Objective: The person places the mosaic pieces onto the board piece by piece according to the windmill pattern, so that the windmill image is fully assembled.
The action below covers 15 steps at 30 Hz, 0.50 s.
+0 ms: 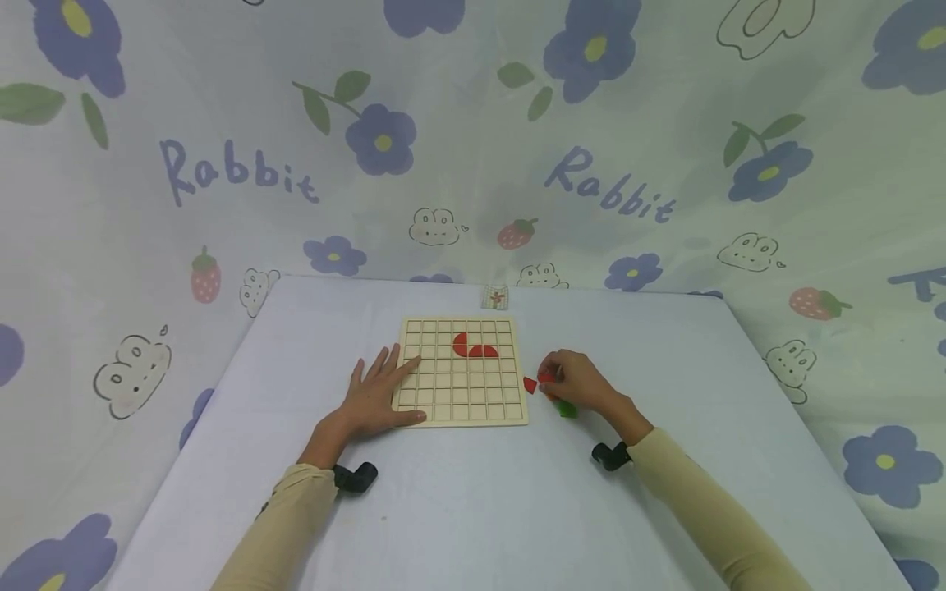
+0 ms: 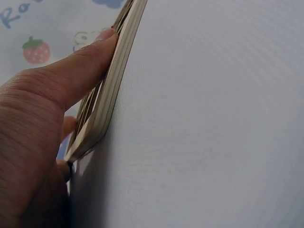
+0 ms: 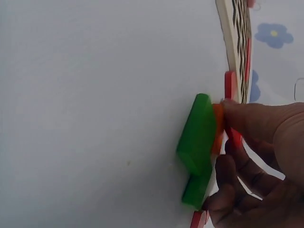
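Observation:
A square wooden grid board (image 1: 443, 400) lies on the table, with two joined red pieces (image 1: 484, 352) in its upper part. My left hand (image 1: 373, 400) rests on the board's left side with fingers spread, and its thumb (image 2: 88, 64) lies over the near edge. To the right of the board, my right hand (image 1: 580, 382) pinches a red piece (image 3: 233, 136) between thumb and fingers. Close by that hand are green pieces (image 3: 197, 135) and an orange piece (image 3: 217, 126), partly covered by the thumb. Another red piece (image 1: 530, 385) lies beside the board's right edge.
A small patterned square (image 1: 495, 297) lies behind the board near the table's back edge. White cloth covers the table (image 1: 473, 509), and a printed curtain (image 1: 473, 164) hangs behind it. Black wrist devices (image 1: 357, 478) sit at both sleeves.

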Each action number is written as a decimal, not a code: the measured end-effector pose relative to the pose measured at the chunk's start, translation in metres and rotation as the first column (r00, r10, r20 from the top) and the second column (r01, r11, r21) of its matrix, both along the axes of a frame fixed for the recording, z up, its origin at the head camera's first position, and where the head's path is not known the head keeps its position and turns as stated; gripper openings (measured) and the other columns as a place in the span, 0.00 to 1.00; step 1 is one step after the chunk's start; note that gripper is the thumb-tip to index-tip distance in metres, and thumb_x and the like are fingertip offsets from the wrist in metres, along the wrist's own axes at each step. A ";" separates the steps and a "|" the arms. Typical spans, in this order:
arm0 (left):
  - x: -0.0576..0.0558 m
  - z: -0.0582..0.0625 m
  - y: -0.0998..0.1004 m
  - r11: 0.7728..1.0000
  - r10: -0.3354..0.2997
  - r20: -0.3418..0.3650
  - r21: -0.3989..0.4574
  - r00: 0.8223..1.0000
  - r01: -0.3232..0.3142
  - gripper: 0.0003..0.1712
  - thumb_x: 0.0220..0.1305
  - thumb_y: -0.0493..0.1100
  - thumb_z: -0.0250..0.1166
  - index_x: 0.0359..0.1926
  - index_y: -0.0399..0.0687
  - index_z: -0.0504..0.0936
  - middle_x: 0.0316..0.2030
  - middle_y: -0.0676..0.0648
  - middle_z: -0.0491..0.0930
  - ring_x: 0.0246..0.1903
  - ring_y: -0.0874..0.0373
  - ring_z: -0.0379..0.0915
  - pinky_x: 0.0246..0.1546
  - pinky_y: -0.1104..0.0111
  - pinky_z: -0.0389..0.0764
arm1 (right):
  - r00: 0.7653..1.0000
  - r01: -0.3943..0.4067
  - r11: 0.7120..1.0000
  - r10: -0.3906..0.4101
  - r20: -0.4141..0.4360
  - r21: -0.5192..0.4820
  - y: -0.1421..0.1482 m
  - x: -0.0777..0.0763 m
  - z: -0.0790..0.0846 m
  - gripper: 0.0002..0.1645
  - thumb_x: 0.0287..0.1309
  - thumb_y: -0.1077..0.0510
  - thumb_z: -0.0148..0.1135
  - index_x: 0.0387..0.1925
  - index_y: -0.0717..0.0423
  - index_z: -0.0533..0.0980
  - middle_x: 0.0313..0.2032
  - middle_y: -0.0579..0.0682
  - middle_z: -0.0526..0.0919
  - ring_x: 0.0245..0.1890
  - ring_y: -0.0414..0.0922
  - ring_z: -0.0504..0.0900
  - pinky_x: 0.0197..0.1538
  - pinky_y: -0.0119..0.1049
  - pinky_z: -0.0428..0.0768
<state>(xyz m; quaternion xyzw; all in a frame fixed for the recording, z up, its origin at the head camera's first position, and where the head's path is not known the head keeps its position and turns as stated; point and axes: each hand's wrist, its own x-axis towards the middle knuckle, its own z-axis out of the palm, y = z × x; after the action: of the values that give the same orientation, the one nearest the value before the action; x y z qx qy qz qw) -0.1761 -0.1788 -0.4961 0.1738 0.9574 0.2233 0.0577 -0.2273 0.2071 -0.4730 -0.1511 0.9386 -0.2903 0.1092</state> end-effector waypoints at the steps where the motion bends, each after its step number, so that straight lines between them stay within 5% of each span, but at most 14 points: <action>1: 0.000 0.000 0.000 1.000 0.000 0.000 0.002 1.000 0.000 0.61 0.48 0.76 0.66 0.77 0.58 0.54 0.77 0.39 0.38 0.75 0.43 0.28 0.67 0.40 0.27 | 1.000 0.000 1.000 0.000 0.004 -0.012 -0.001 0.000 0.000 0.09 0.55 0.61 0.72 0.38 0.53 0.80 0.31 0.46 0.78 0.27 0.43 0.76 0.28 0.35 0.78; 15: 0.000 0.003 -0.001 1.000 -0.009 0.001 0.013 1.000 0.009 0.61 0.49 0.77 0.65 0.77 0.58 0.54 0.77 0.38 0.38 0.75 0.42 0.28 0.67 0.40 0.26 | 0.989 0.079 0.992 -0.091 -0.119 -0.101 -0.001 -0.009 0.006 0.07 0.57 0.63 0.70 0.38 0.53 0.84 0.39 0.48 0.82 0.39 0.47 0.81 0.45 0.42 0.82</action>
<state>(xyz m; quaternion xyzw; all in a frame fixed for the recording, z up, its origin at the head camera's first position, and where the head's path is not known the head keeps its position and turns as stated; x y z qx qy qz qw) -0.1759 -0.1793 -0.4935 0.1782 0.9551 0.2296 0.0581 -0.2360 0.2057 -0.4670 -0.1338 0.9341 -0.3295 0.0310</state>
